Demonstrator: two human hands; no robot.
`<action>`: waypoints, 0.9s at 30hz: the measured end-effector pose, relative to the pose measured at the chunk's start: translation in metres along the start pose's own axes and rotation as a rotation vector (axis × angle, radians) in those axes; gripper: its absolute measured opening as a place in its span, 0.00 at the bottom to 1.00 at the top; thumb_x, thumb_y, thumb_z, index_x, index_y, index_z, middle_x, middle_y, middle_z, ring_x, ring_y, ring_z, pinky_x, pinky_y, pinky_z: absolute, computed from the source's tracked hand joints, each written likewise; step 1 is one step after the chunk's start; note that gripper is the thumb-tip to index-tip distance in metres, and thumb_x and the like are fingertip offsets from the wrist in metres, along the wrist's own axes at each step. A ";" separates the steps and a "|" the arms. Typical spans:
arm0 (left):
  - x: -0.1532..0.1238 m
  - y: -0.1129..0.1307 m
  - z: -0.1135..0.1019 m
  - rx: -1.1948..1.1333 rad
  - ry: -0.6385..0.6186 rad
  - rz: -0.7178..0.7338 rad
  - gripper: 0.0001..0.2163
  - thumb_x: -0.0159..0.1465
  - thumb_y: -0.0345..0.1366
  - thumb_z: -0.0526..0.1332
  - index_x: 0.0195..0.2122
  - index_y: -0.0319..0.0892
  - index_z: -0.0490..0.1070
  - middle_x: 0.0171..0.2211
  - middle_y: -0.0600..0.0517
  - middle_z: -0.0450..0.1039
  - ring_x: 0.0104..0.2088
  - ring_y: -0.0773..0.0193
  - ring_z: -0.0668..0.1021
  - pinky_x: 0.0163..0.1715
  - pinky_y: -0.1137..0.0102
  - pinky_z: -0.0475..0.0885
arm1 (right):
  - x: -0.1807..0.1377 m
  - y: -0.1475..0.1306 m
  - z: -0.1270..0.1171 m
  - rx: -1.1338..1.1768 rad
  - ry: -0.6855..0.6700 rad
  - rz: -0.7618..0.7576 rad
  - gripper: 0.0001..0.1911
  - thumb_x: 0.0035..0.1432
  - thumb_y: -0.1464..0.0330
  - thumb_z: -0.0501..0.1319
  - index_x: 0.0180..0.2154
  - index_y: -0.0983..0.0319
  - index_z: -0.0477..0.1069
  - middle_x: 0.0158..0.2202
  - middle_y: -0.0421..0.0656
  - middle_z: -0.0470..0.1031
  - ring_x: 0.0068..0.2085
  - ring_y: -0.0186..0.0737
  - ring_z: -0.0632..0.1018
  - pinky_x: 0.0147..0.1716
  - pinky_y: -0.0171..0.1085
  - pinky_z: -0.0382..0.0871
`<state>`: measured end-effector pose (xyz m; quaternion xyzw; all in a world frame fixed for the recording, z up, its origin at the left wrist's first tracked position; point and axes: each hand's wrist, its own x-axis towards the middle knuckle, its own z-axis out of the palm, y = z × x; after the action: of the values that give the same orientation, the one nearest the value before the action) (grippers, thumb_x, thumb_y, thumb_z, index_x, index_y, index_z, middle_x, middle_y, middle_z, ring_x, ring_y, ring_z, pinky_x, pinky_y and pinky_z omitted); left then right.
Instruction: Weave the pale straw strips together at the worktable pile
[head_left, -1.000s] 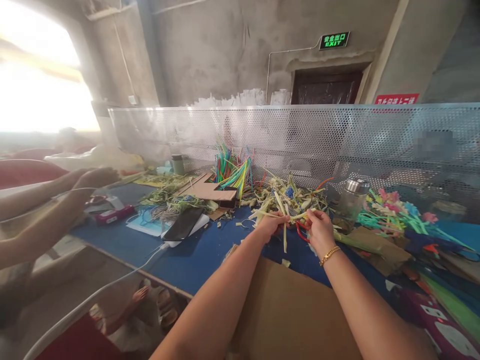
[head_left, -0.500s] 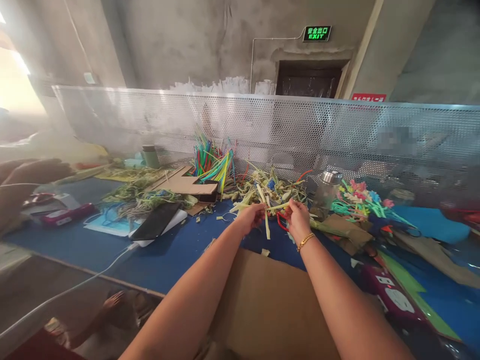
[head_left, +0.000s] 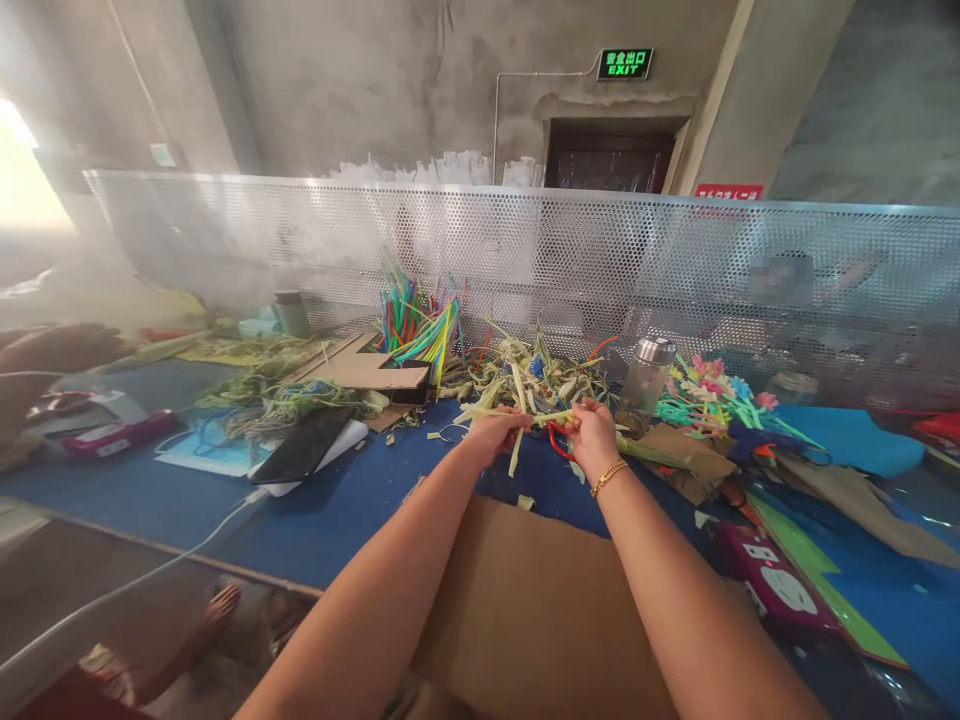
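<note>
My left hand (head_left: 504,428) pinches pale green plant strips, which look like husk, where they cross. One strip (head_left: 519,385) runs up and down past its fingertips. Another strip (head_left: 556,417) reaches across to my right hand (head_left: 591,430), whose fingers are closed on its end. Just below, a red loop (head_left: 556,442), like a scissors handle, shows partly behind my right hand. A heap of similar husks and leaves (head_left: 555,372) with a blue bit in it lies beyond both hands. Brown cardboard (head_left: 547,610) is under my forearms.
Colourful pipe cleaners (head_left: 420,320) stand behind cut cardboard (head_left: 360,365). A glass bottle (head_left: 649,375) and fuzzy flowers (head_left: 712,390) are to the right, with a purple power strip (head_left: 776,580) nearer. At left lie a phone (head_left: 304,450) and a cable (head_left: 202,540). Perforated metal panel (head_left: 487,250) runs behind.
The lower end of the upright strip has swung left, so it now slants. My hands stay close together, still holding the strips. The whole view has shifted slightly.
</note>
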<state>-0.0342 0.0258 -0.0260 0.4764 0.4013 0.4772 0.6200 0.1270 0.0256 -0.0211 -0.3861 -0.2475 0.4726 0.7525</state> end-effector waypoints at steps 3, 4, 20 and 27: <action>0.001 0.000 -0.001 0.039 0.021 0.004 0.11 0.46 0.37 0.70 0.19 0.38 0.68 0.16 0.55 0.65 0.14 0.75 0.63 0.14 0.77 0.52 | -0.001 -0.001 -0.001 -0.024 0.016 -0.031 0.14 0.40 0.76 0.64 0.31 0.59 0.64 0.20 0.29 0.63 0.17 0.24 0.63 0.16 0.25 0.61; 0.001 0.000 -0.002 0.046 0.026 0.000 0.11 0.46 0.37 0.70 0.19 0.38 0.68 0.15 0.55 0.65 0.14 0.75 0.62 0.14 0.76 0.52 | -0.001 -0.001 -0.001 -0.031 0.015 -0.040 0.14 0.40 0.75 0.64 0.30 0.59 0.64 0.21 0.30 0.64 0.18 0.24 0.64 0.16 0.25 0.61; -0.010 0.004 0.008 -0.152 -0.004 -0.011 0.12 0.45 0.37 0.72 0.27 0.41 0.71 0.23 0.55 0.72 0.18 0.76 0.67 0.17 0.79 0.59 | -0.020 0.015 0.004 -0.218 -0.447 0.176 0.21 0.37 0.58 0.73 0.32 0.61 0.71 0.25 0.38 0.75 0.26 0.33 0.74 0.23 0.31 0.63; -0.011 0.005 0.008 -0.199 -0.007 -0.026 0.12 0.46 0.37 0.70 0.28 0.41 0.70 0.22 0.54 0.71 0.21 0.72 0.71 0.19 0.78 0.62 | -0.025 0.017 0.003 -0.261 -0.433 0.102 0.18 0.40 0.56 0.70 0.29 0.61 0.71 0.26 0.39 0.76 0.28 0.35 0.75 0.26 0.31 0.63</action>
<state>-0.0302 0.0143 -0.0185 0.4087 0.3558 0.5049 0.6720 0.1048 0.0087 -0.0332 -0.3818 -0.4419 0.5457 0.6010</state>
